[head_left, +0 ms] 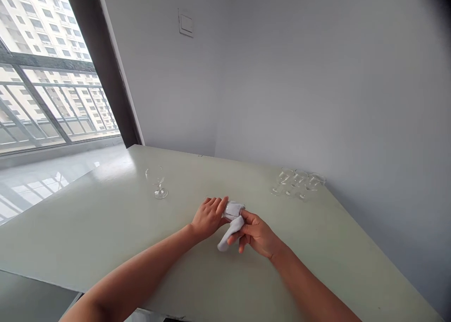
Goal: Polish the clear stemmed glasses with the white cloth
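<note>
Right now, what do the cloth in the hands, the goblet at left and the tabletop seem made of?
Cloth: soft, matte fabric, judging by its folds. Goblet: clear, glossy, probably glass, see-through with highlights. Tabletop: smooth, glossy, bright reflection far left; perhaps glass or laminate.

White cloth [229,236] bunched up with a mostly hidden glass [230,208]

So the cloth's plain and crumpled, gathered between the left hand [208,217] and right hand [259,235], with one loose end drooping at a slant, down and to the left. The glass is clear and right up against the bunched part, can't really make out its full shape.
</note>
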